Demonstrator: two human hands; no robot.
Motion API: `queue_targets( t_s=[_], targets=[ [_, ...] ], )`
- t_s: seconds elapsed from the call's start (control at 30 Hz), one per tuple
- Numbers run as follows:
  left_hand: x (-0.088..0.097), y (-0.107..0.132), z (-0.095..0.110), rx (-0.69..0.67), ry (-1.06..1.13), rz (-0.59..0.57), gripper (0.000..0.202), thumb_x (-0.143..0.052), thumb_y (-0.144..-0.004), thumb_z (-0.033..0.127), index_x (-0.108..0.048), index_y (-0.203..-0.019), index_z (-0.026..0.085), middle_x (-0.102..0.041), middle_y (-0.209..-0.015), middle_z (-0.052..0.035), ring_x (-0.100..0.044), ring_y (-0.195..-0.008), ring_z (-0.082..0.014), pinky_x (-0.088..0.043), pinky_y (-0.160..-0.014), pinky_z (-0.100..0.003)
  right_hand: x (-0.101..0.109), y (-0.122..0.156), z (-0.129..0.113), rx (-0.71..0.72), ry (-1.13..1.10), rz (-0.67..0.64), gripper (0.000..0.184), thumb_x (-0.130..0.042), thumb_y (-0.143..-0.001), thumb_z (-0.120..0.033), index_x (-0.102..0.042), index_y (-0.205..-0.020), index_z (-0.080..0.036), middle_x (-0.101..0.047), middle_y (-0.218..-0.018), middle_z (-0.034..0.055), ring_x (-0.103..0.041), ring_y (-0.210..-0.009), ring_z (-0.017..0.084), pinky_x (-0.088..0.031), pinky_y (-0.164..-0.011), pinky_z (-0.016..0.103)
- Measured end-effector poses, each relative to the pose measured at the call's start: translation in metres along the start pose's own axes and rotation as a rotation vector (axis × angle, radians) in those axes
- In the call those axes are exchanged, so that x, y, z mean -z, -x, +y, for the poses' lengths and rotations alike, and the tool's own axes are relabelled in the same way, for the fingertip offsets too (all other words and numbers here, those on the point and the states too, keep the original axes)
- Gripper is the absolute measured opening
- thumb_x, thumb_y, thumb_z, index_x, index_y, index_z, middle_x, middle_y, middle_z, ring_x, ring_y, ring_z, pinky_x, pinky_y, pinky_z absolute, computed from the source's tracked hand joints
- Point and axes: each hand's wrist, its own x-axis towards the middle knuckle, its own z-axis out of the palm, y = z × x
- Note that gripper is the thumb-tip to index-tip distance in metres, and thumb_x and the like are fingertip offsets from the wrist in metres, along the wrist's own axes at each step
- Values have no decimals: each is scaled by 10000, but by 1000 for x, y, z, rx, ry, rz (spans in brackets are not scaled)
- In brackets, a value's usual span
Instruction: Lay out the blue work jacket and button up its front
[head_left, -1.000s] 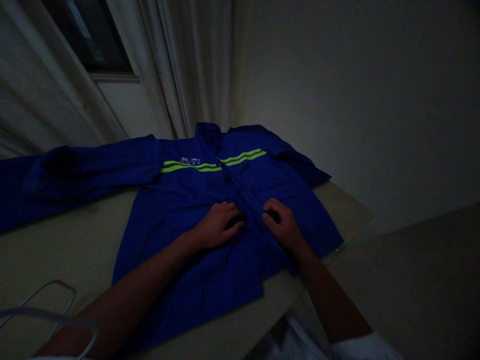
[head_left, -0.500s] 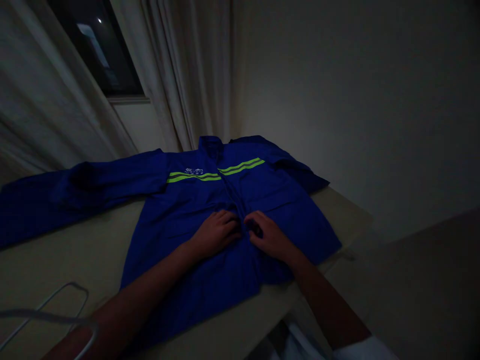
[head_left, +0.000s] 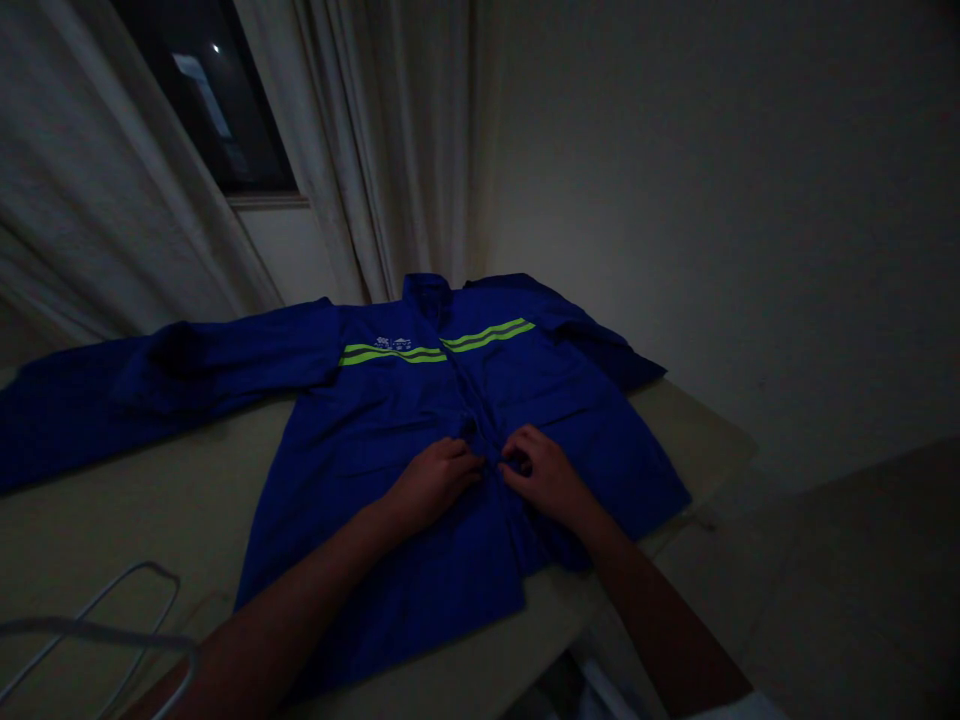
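A blue work jacket (head_left: 390, 420) with yellow-green and grey stripes across the chest lies front side up on the table (head_left: 127, 540), collar away from me. One sleeve stretches out to the left; the other slopes down to the right. My left hand (head_left: 442, 475) has its fingers closed on the jacket's front edge, just left of the opening. Facing it across the opening, my right hand (head_left: 541, 470) pinches the other front edge with thumb and fingertips. The gripped bits of cloth are mostly hidden by my fingers, and the dim light blurs fine detail.
A white cable (head_left: 97, 630) loops over the table at lower left, close to my left forearm. Beige curtains (head_left: 367, 130) hang behind around a dark window (head_left: 217, 100). A plain wall (head_left: 675, 200) rises at the right, past the table's edge.
Both hands have shifted slightly down along the jacket's front opening, staying close together. The front panels spread a little apart near the hem. The view has moved slightly.
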Motion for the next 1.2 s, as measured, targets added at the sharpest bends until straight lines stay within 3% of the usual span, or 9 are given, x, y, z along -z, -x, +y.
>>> queue_targets(
  t_s=[0.1, 0.33, 0.57, 0.77, 0.97, 1.1, 1.2],
  targets=[
    [-1, 4, -1, -30, 82, 18, 183, -649, -1001, 163, -730, -1158, 214, -745, -1062, -44, -668, -1006, -205, -508, -897, -324, 1, 0, -5, 54, -40, 12, 140, -719, -864, -71, -692, -902, -203, -648, -995, 11, -624, -754, 121, -495, -702, 254],
    [-5, 2, 10, -18, 0, 63, 127, -586, -1050, 210, -712, -1038, 208, -758, -981, -32, -676, -927, -202, -508, -842, -325, -3, 2, -6, 80, -116, -8, 115, -728, -856, -111, -741, -919, -207, -694, -1045, 35, -673, -825, 143, -519, -735, 267],
    [-3, 3, 16, -28, -82, 67, 106, -575, -1052, 233, -665, -1102, 204, -752, -999, -45, -692, -930, -209, -530, -846, -328, -4, 3, -5, 75, -73, -17, 166, -714, -812, -70, -744, -899, -208, -699, -1034, 34, -678, -866, 155, -520, -761, 270],
    [-5, 4, 12, -68, -23, 101, 276, -596, -1003, 183, -652, -1269, 226, -752, -1038, -56, -689, -942, -211, -530, -838, -325, -2, 3, -12, 105, -85, -27, 174, -703, -765, -33, -701, -807, -201, -690, -948, 14, -667, -844, 154, -499, -766, 268],
    [-9, 4, 6, -10, 118, 194, 269, -569, -1004, 160, -702, -1224, 238, -768, -1053, -43, -690, -973, -201, -534, -867, -322, -1, 4, -13, 37, -215, -29, 80, -683, -877, -173, -748, -843, -204, -718, -1025, 50, -688, -786, 145, -539, -693, 263],
    [-8, 4, 9, -26, 151, 189, 305, -586, -992, 157, -686, -1272, 227, -769, -1069, -47, -689, -975, -194, -540, -860, -312, -4, 3, -12, 2, -233, 44, 98, -653, -876, -162, -742, -875, -202, -721, -1029, 64, -706, -836, 165, -550, -670, 256],
    [-8, 5, 12, -38, 119, 183, 330, -583, -986, 151, -677, -1294, 225, -767, -1073, -52, -687, -969, -198, -541, -859, -318, -5, 2, -12, 24, -246, 9, 115, -639, -866, -133, -728, -845, -202, -718, -987, 49, -693, -822, 160, -535, -692, 261]
  ],
)
